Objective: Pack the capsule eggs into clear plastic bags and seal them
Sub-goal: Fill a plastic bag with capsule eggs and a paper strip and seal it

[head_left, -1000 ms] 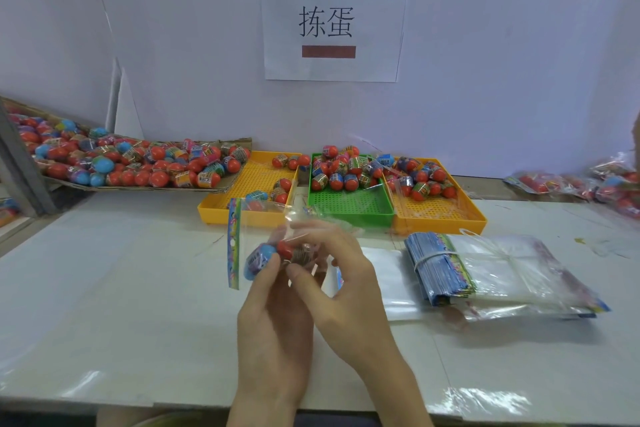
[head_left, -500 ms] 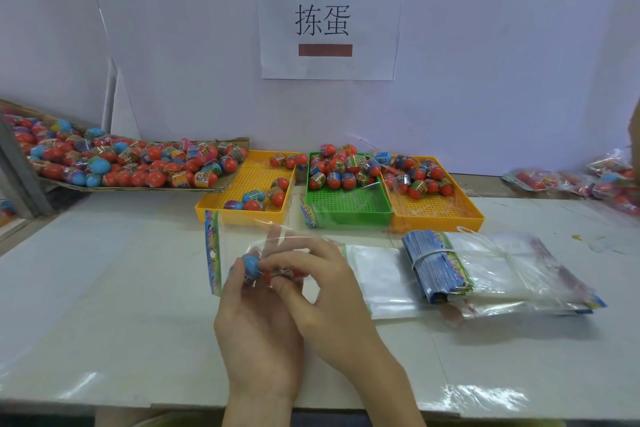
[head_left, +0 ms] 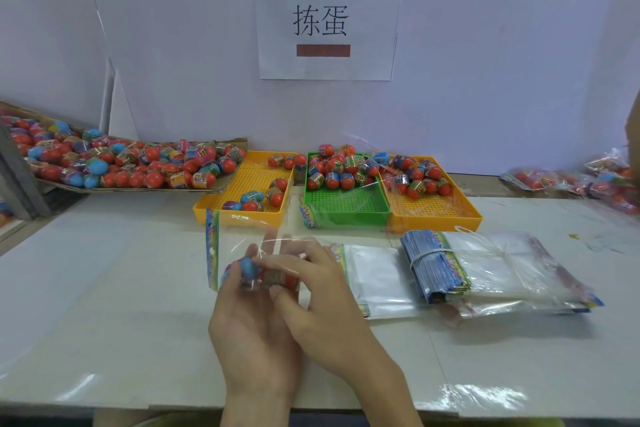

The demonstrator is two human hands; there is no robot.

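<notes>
A clear plastic bag (head_left: 242, 253) with a colourful printed header strip along its left edge is held above the table, with a blue capsule egg (head_left: 247, 267) and a red one (head_left: 280, 279) side by side inside it. More red and blue capsule eggs (head_left: 346, 170) lie heaped in the trays behind, and a banded stack of empty bags (head_left: 485, 267) lies flat to the right.

Single head-worn wide-angle view, looking forward and down across the white table (head_left: 104, 288) toward the wall sign (head_left: 327, 22). Both hands sit close at bottom centre; trays mid-distance. Frame edges bow outward. No second view.
</notes>
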